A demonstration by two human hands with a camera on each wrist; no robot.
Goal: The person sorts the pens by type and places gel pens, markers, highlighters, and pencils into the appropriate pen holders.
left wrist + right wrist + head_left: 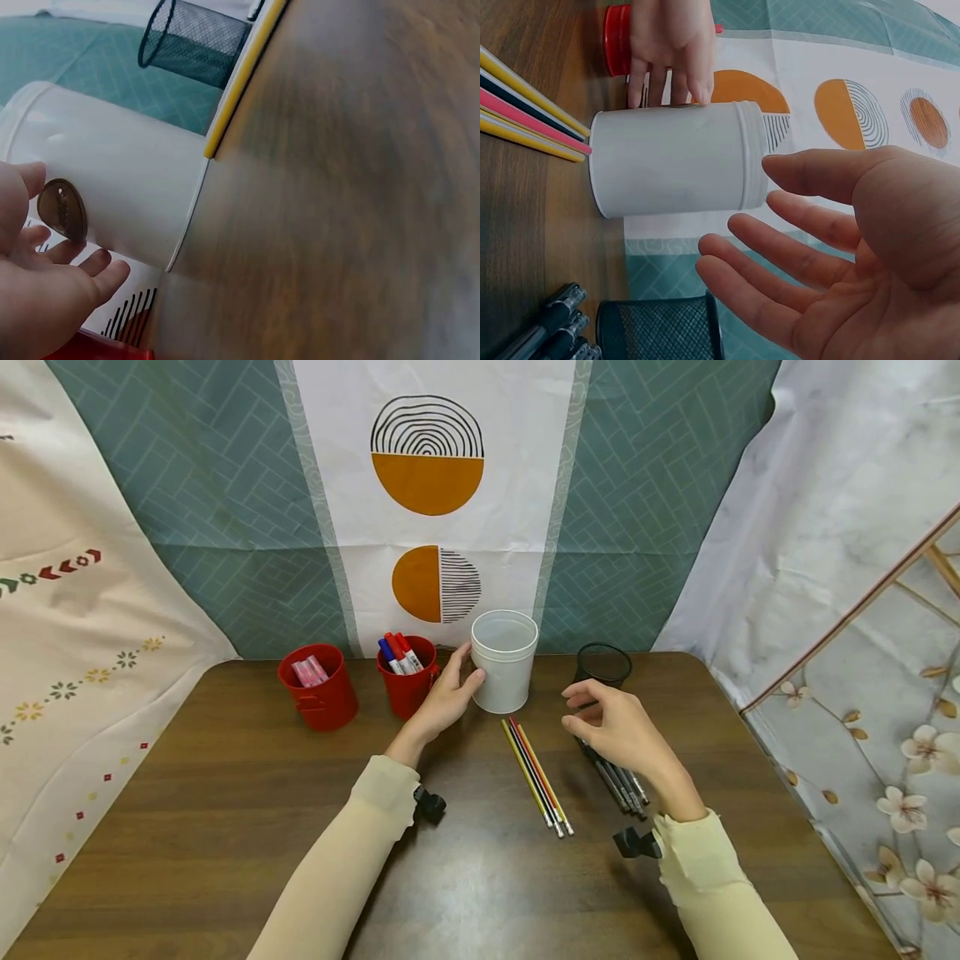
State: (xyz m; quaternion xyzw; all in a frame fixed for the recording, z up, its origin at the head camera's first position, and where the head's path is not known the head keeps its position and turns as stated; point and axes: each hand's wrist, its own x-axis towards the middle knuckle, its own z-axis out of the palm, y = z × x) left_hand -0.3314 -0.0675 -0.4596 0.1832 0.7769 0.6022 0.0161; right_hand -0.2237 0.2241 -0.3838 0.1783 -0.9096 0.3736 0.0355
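Crossing the near part of the brown wood-grain surface [480, 910] are two pale yellow fabric sleeves [337, 868], each with a small black device [430, 807] at the cuff. Beyond them, right of centre, lies a slim bundle of yellow, black and red pencils [536, 777], eraser ends toward the near edge. To its right, several dark pens with clear parts [618, 785] lie side by side, slanting toward the far edge. The right hand [622, 727] hovers above the pens' far ends, thumb and fingers apart, holding nothing.

Further off, the left hand [442, 697] touches the side of a smooth white cylindrical container [501, 681], its fingers loosely extended and its thumb spread from them, by an oval brown tag [64, 210] on the wall. The container stands upright near the middle of the far edge, just beyond the pencils. Toward the far right corner stands a round black mesh cup [604, 662].

Left of the container, a red bucket holding blue and red markers [407, 692] stands near the far edge; toward the far left corner, another red bucket holding pink packets [330, 697]. Behind the far edge hangs a teal and white patterned cloth [232, 527].
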